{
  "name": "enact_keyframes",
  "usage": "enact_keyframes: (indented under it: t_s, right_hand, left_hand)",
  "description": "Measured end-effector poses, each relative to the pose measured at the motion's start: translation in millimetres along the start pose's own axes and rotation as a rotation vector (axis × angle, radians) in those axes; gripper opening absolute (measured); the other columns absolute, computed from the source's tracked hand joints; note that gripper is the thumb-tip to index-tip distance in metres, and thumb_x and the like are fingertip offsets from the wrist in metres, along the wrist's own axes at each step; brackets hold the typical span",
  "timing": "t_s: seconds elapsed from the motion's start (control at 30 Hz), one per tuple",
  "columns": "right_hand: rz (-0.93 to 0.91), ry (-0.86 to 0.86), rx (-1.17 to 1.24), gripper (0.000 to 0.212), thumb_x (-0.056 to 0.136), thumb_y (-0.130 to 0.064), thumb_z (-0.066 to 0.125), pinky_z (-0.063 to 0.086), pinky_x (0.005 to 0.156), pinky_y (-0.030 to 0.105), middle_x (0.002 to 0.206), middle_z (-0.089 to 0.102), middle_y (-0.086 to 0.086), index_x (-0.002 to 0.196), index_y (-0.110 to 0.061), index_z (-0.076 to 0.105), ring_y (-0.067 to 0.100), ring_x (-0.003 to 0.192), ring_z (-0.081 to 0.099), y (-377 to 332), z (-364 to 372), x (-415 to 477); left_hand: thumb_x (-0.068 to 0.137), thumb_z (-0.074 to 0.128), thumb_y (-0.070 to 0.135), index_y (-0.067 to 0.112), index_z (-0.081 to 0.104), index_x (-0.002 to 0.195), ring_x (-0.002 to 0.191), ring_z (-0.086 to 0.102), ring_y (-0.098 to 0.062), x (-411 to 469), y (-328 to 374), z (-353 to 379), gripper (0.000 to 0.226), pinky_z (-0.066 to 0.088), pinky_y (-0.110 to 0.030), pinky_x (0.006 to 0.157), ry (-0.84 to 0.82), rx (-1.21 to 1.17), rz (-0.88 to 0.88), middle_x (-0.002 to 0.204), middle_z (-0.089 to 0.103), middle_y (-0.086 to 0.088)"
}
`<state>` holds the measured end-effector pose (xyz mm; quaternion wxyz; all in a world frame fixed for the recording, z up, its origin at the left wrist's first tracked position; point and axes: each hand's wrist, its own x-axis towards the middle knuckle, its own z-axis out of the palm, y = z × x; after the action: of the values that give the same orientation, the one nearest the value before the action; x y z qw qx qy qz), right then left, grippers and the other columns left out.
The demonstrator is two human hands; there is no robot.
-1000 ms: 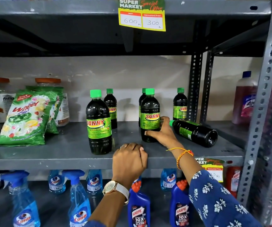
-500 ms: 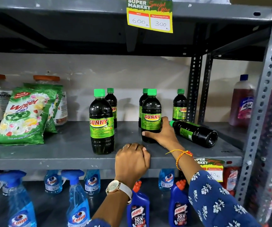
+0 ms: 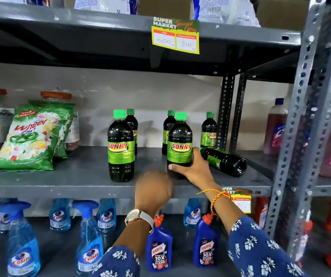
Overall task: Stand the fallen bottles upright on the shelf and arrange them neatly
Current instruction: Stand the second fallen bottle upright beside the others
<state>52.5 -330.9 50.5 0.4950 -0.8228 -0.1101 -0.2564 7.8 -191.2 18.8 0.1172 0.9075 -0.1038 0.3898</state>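
Observation:
Dark SUNNY bottles with green caps stand on the grey middle shelf [image 3: 70,176]. My right hand [image 3: 195,167] is wrapped around the lower part of one upright front bottle [image 3: 179,144]. Another upright front bottle [image 3: 121,145] stands to its left. Three more stand behind: back left bottle [image 3: 132,124], back middle bottle [image 3: 167,126], back right bottle [image 3: 209,129]. One fallen bottle [image 3: 225,160] lies on its side just right of my right hand, base toward me. My left hand [image 3: 154,189] rests curled on the shelf's front edge, holding nothing.
Green Wheel detergent packs [image 3: 28,138] and orange-lidded jars [image 3: 55,96] fill the shelf's left. Perforated steel uprights [image 3: 304,120] stand at the right, with pink bottles [image 3: 274,126] beyond. Blue Colin sprayers [image 3: 89,236] and Harpic bottles [image 3: 159,248] stand on the shelf below. A price tag [image 3: 175,36] hangs above.
My right hand has closed more fully around the upright front bottle. The view has tilted down a little. My left hand stays on the shelf edge; the fallen bottle has not moved.

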Motion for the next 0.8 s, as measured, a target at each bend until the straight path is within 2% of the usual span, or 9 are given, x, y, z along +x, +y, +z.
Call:
enact_keyframes:
  t_s: [0.07, 0.2, 0.33, 0.57, 0.67, 0.73, 0.8]
  right_hand:
    - [-0.019, 0.014, 0.034, 0.060, 0.058, -0.031, 0.086, 0.038, 0.058, -0.002, 0.095, 0.062, -0.008, 0.103, -0.019, 0.047, 0.003, 0.083, 0.057, -0.6, -2.3, -5.9]
    - [-0.050, 0.020, 0.075, 0.058, 0.058, -0.032, 0.086, 0.036, 0.057, -0.006, 0.085, 0.058, -0.022, 0.101, -0.024, 0.047, -0.018, 0.077, 0.051, 2.7, -5.0, -12.3]
    - [-0.082, 0.034, 0.071, 0.057, 0.057, -0.037, 0.084, 0.037, 0.058, -0.006, 0.083, 0.055, -0.026, 0.098, -0.028, 0.045, -0.022, 0.073, 0.050, 6.7, -5.4, -14.6]
    - [-0.125, 0.010, 0.099, 0.056, 0.057, -0.039, 0.082, 0.037, 0.055, -0.004, 0.080, 0.056, -0.025, 0.096, -0.028, 0.043, -0.023, 0.069, 0.054, 11.5, -7.2, -13.7]
    - [-0.137, 0.000, 0.096, 0.058, 0.058, -0.040, 0.082, 0.038, 0.055, -0.004, 0.083, 0.057, -0.021, 0.097, -0.027, 0.041, -0.012, 0.072, 0.056, 10.7, -8.4, -14.8]
    - [-0.126, -0.017, 0.089, 0.060, 0.059, -0.042, 0.081, 0.040, 0.059, 0.001, 0.089, 0.060, -0.012, 0.100, -0.025, 0.041, 0.003, 0.079, 0.060, 10.0, -9.4, -15.5]
    - [-0.121, -0.011, 0.079, 0.068, 0.058, -0.047, 0.080, 0.049, 0.071, 0.017, 0.097, 0.062, -0.005, 0.106, -0.019, 0.042, 0.015, 0.091, 0.063, 6.1, -9.1, -18.7]
  left_hand:
    - [0.080, 0.031, 0.026, 0.009, 0.062, 0.061, 0.059, 0.059, -0.032, -0.6, 0.3, 0.3, 0.041, 0.046, -0.033, 0.052, 0.007, 0.003, 0.000, 0.066, 0.066, -0.012]
    - [0.080, 0.031, 0.025, 0.010, 0.063, 0.061, 0.059, 0.060, -0.032, -1.3, 0.9, -0.7, 0.039, 0.046, -0.033, 0.052, 0.001, 0.011, 0.002, 0.065, 0.066, -0.011]
    - [0.082, 0.028, 0.028, 0.010, 0.064, 0.066, 0.064, 0.060, -0.032, -1.6, 0.9, 1.8, 0.043, 0.046, -0.036, 0.057, 0.008, 0.023, -0.003, 0.070, 0.067, -0.012]
    - [0.079, 0.036, 0.025, 0.012, 0.063, 0.059, 0.052, 0.058, -0.030, -1.6, 2.6, 7.7, 0.035, 0.042, -0.029, 0.046, 0.139, 0.045, -0.004, 0.060, 0.065, -0.010]
    - [0.079, 0.036, 0.025, 0.012, 0.063, 0.060, 0.050, 0.056, -0.028, -1.4, 2.0, 11.1, 0.036, 0.040, -0.027, 0.046, 0.161, 0.059, -0.008, 0.060, 0.065, -0.010]
    - [0.080, 0.034, 0.026, 0.011, 0.064, 0.062, 0.050, 0.056, -0.027, -0.6, 1.6, 12.3, 0.038, 0.039, -0.026, 0.046, 0.143, 0.059, -0.014, 0.061, 0.065, -0.011]
    - [0.080, 0.032, 0.026, 0.010, 0.064, 0.064, 0.052, 0.057, -0.028, -0.9, 1.3, 12.5, 0.040, 0.040, -0.028, 0.047, 0.125, 0.047, -0.011, 0.063, 0.065, -0.012]
